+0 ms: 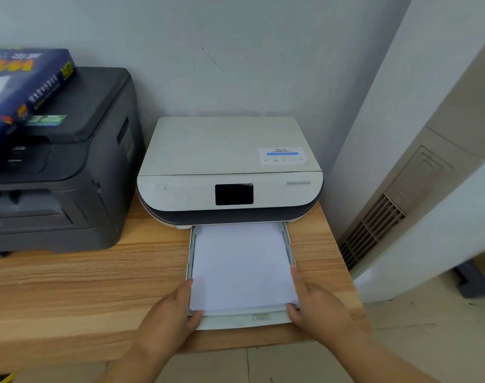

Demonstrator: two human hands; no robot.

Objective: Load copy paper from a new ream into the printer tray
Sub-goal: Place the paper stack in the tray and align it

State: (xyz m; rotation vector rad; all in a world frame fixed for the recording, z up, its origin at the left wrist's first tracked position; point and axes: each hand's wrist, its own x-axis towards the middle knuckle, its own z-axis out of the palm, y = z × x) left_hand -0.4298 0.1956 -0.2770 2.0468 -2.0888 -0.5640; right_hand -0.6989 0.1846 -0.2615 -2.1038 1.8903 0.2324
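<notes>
A white printer (230, 167) sits on a wooden table with its paper tray (235, 322) pulled out toward me. A stack of white copy paper (241, 264) lies flat in the tray. My left hand (172, 313) grips the tray's front left corner, thumb touching the paper's edge. My right hand (316, 302) holds the front right corner, fingers along the paper's right side. The opened blue ream wrapper (23, 87) rests on top of a dark grey printer at the left.
The dark grey printer (58, 172) fills the table's left side. The wooden table (83, 286) ends just behind my wrists. A white wall stands behind, and a cabinet with a vent grille (374, 225) is close on the right.
</notes>
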